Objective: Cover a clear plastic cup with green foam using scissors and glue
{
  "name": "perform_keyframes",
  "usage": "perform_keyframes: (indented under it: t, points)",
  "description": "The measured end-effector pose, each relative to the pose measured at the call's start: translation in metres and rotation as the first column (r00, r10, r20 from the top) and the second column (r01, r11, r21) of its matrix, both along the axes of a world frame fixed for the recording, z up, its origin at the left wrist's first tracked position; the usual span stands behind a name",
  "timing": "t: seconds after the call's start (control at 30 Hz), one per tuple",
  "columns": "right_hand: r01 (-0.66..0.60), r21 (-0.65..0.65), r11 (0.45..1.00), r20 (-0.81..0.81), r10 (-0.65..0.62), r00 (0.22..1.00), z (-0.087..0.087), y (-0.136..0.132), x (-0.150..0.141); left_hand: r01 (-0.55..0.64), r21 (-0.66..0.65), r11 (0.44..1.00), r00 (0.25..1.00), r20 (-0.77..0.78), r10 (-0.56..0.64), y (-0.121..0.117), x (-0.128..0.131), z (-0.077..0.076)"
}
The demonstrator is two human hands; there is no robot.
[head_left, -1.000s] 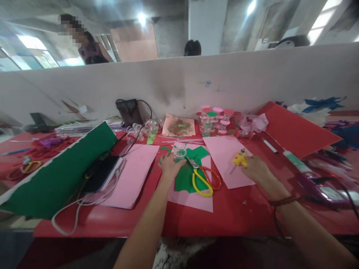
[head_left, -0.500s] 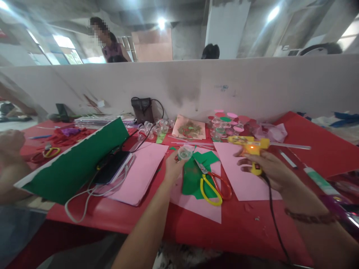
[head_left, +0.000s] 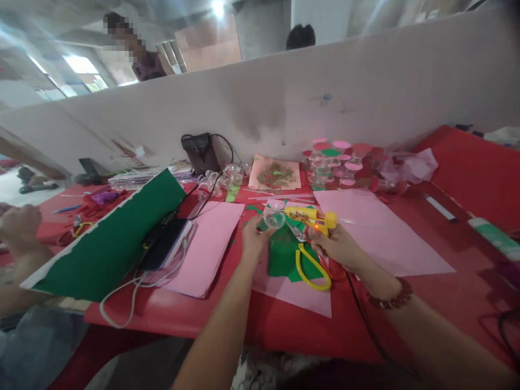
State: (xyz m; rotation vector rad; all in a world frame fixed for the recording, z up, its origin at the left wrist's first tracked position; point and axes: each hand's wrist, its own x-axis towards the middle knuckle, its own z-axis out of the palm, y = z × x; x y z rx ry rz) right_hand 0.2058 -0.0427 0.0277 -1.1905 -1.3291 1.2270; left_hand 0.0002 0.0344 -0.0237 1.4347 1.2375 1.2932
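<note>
Between the fingers of my left hand [head_left: 254, 238] is a small clear plastic cup [head_left: 274, 219], its round rim facing me. My right hand [head_left: 339, 246] is wrapped round a yellow glue gun [head_left: 311, 215] with an orange light glowing on it. The gun's nozzle points left and is at the cup's edge; I cannot tell whether they touch. Below both hands lie green paper [head_left: 284, 260] and scissors [head_left: 312, 269] with one yellow and one red handle, partly hidden by my right hand. Pink paper [head_left: 298, 298] is underneath them.
A green board [head_left: 122, 238] leans at the left beside a phone [head_left: 164, 244] with a white cable. Clear cups [head_left: 233, 176] and cups with coloured discs [head_left: 333, 162] stand at the back. Another person's hand [head_left: 20, 227] shows at far left. A black bag [head_left: 201, 151] rests against the partition.
My right hand has brought the glue gun leftward to the cup. My left hand still holds the cup, its rim turned more towards me. The view has tilted down.
</note>
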Motion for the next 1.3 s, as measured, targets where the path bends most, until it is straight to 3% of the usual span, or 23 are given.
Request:
perform_keyframes:
  t: [0.17, 0.37, 0.73, 1.3]
  points:
    - [-0.004, 0.014, 1.000, 0.060, 0.003, 0.998, -0.009, 0.000, -0.002, -0.005, 0.049, 0.999, 0.993, -0.114, 0.010, -0.008, 0.006, 0.004]
    - [0.002, 0.049, 0.999, 0.196, -0.012, 0.981, -0.008, -0.004, -0.006, 0.036, 0.003, 0.999, 0.996, -0.079, -0.036, -0.010, 0.008, 0.004]
    - [0.027, 0.009, 1.000, 0.140, -0.028, 0.990, -0.013, -0.002, -0.006, 0.039, 0.036, 0.999, 0.992, -0.120, -0.034, -0.011, 0.008, 0.006]
    - [0.033, 0.052, 0.998, 0.246, -0.045, 0.968, -0.005, -0.003, -0.004, 0.048, 0.045, 0.998, 0.989, -0.139, -0.041, -0.011, 0.009, 0.004]
